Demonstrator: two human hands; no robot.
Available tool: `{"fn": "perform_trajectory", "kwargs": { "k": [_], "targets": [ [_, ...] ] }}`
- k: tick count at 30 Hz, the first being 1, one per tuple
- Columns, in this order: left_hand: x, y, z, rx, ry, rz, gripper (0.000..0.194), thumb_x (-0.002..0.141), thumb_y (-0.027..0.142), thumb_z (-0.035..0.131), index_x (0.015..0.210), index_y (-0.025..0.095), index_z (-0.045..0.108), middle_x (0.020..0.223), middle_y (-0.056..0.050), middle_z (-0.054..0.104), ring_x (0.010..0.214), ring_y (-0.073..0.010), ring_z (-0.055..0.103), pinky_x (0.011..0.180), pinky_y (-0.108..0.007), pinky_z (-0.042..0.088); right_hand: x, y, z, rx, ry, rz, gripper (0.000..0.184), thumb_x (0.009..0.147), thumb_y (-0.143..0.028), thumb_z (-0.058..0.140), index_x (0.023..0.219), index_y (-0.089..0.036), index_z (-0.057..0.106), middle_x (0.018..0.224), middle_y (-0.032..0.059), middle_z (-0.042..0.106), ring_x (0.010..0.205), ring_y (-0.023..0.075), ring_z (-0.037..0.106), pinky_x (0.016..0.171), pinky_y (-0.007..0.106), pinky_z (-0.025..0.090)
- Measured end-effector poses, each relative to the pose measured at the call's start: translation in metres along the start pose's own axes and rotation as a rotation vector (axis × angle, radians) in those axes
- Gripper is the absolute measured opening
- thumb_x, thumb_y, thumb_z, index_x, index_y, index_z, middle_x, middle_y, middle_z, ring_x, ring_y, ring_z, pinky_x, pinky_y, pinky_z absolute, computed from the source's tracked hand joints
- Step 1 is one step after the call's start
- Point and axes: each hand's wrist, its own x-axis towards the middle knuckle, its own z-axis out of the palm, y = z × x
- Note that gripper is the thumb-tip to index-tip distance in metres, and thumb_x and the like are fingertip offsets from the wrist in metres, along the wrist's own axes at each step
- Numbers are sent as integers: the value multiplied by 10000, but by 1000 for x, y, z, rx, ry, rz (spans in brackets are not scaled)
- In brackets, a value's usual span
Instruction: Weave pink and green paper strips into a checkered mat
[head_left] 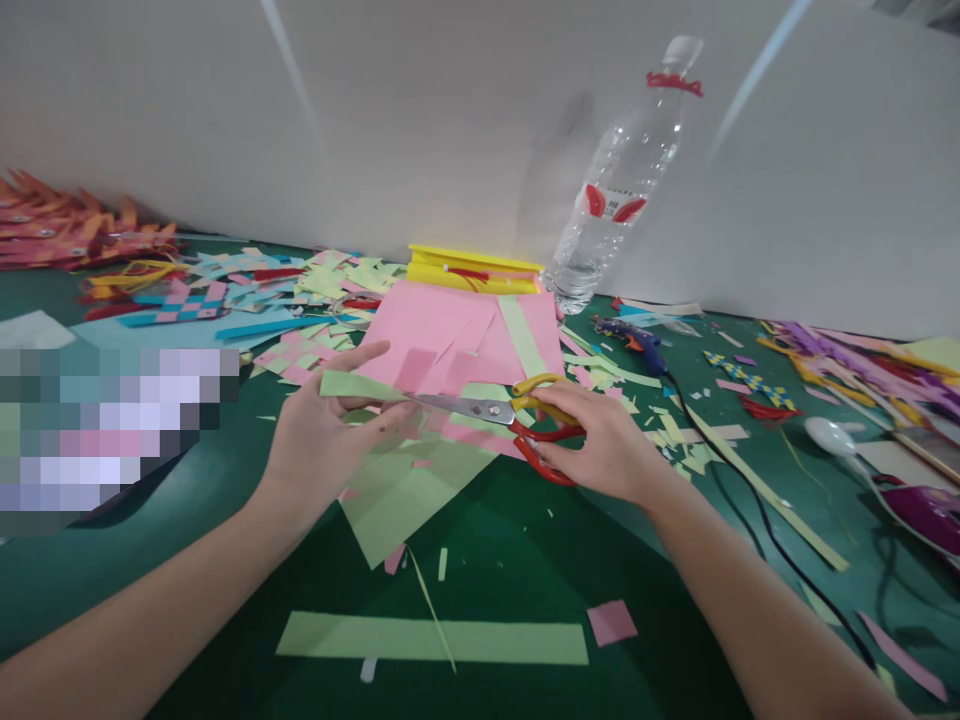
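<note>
My left hand (322, 420) pinches a light green paper strip (360, 386) between thumb and fingers. In my right hand (600, 435) are scissors (495, 410) with one yellow and one red handle loop. Their blades point left and meet the strip near my left fingertips; whether they cut into it I cannot make out. Below the hands lie pink paper sheets (405, 320) and a green paper sheet (420, 495). Closer to me are a long green strip (435, 640) and a small pink paper square (612, 623).
A clear plastic bottle (611, 205) leans at the wall beside a yellow folded piece (472, 270). To the right are a glue gun (634, 340) with a black cable and a purple object with a white end (915, 510). Cut paper scraps (345, 272) cover the back left.
</note>
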Motion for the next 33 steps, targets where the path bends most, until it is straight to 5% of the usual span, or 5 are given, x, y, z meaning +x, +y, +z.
{"fn": "perform_trajectory", "kwargs": {
  "k": [8,14,20,26,33],
  "targets": [
    [3,-3,0,-41,-25,-25,654,670,399,751,1267,237,543,742,-21,746,790,-261,724,565,-284,570,1,-2,0,85,-23,82,336,759,-284,645,1073,-192,572,1118,107,638,920,211,656,777,357,570],
    [5,-3,-1,-96,-5,-70,663,659,393,774,1252,198,553,758,-28,753,740,-249,722,680,-344,581,2,-1,-1,208,167,134,335,749,-240,625,1074,-208,550,1177,110,624,1017,234,635,818,350,550],
    [5,-1,-2,-20,-15,-121,488,658,403,777,1088,214,645,749,-17,753,710,-231,721,678,-306,571,5,10,-3,37,329,490,359,713,-345,648,1033,-202,570,961,95,668,851,256,652,710,400,546],
    [7,-4,-3,-41,-66,-263,321,669,451,748,876,209,709,734,-46,754,726,-277,716,551,-302,569,6,17,2,-223,91,502,473,716,-285,624,1163,-142,564,1211,152,606,1110,312,573,905,462,478],
    [11,-14,-2,-69,-109,-385,364,730,540,658,961,259,656,916,-32,735,691,-266,717,411,-313,560,4,26,7,-382,-17,542,374,797,-295,571,1129,-129,618,1072,138,676,993,295,625,842,435,494]
  ]
}}
